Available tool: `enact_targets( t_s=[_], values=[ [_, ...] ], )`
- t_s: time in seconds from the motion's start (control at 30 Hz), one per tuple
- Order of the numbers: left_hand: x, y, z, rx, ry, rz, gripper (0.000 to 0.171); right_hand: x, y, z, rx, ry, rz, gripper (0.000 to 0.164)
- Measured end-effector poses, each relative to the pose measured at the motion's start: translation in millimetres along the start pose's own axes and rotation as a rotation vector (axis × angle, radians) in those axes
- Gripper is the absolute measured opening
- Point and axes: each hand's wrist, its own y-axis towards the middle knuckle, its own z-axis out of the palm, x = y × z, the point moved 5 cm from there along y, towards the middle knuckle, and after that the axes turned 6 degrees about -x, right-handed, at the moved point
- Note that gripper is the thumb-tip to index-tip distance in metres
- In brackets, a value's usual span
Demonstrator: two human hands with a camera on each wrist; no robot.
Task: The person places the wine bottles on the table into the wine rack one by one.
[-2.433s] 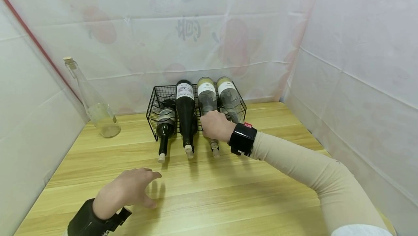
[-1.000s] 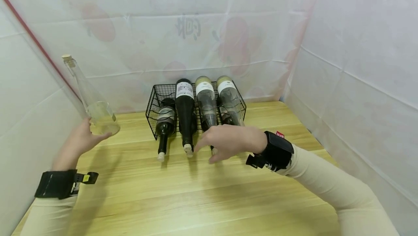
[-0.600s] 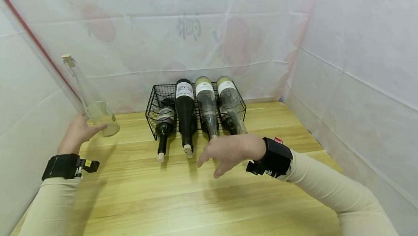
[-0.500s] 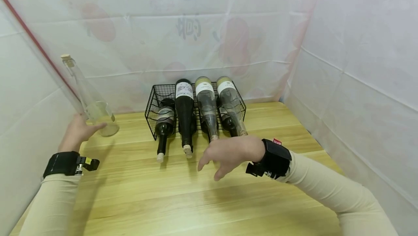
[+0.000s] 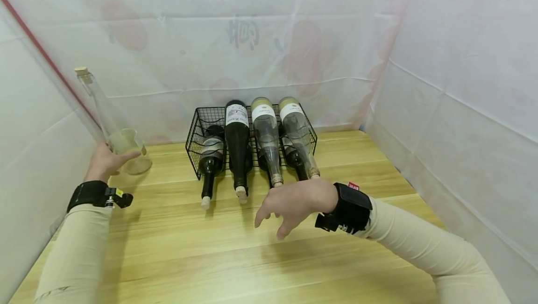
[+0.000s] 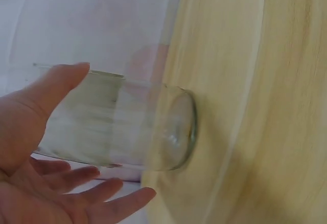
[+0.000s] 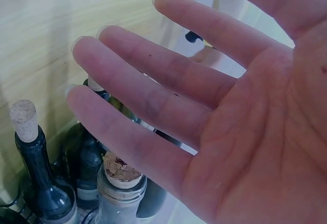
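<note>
A clear glass bottle with a cork in its neck stands upright at the left of the table. My left hand is at its lower body, thumb on one side and fingers spread on the other. In the left wrist view, the fingers of that hand are fairly straight, not curled round the glass; whether they touch it I cannot tell. My right hand hovers in front of the rack, palm down, holding nothing. Its fingers are extended in the right wrist view, near a corked clear bottle.
A black wire rack stands at the back wall. On top lie a dark wine bottle and two clear bottles, necks forward. Below are several dark bottles. White sheets enclose the wooden table.
My left hand has gone from the table's front to the clear bottle at the left. My right hand has let go at the rack's bottles and drawn back toward me, fingers opening.
</note>
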Motion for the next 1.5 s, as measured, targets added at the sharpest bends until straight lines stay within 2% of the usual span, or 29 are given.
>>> enact_targets(
  t_s=[0.3,0.53,0.67,0.9,1.03,1.33,1.5],
  values=[
    [7.1,9.0,4.7,-0.113,-0.064,-0.007,0.114,-1.5,1.0,0.7,0.000,-0.010,0.004,0.050],
    [10.4,12.5,11.9,-0.124,-0.101,0.023,0.104,-3.9,2.2,3.7,0.020,0.013,0.047,0.051],
    [14.6,13.0,13.5,-0.170,-0.108,0.022,0.101,-4.3,2.5,4.8,0.025,0.005,0.048,0.052],
    [22.8,11.7,10.5,-0.272,-0.081,-0.021,0.097,-2.8,2.2,6.0,0.031,0.006,0.036,0.056],
    [19.0,5.0,9.9,-0.282,-0.054,0.023,0.093,-3.0,2.3,6.0,0.031,0.007,0.033,0.055],
    [-2.4,-10.4,8.3,-0.273,-0.003,0.167,0.091,-4.1,3.9,5.0,0.037,0.012,0.042,0.054],
    [-15.4,-25.6,7.9,-0.274,0.017,0.257,0.081,-3.3,3.7,5.1,0.039,0.019,0.031,0.054]
  ],
)
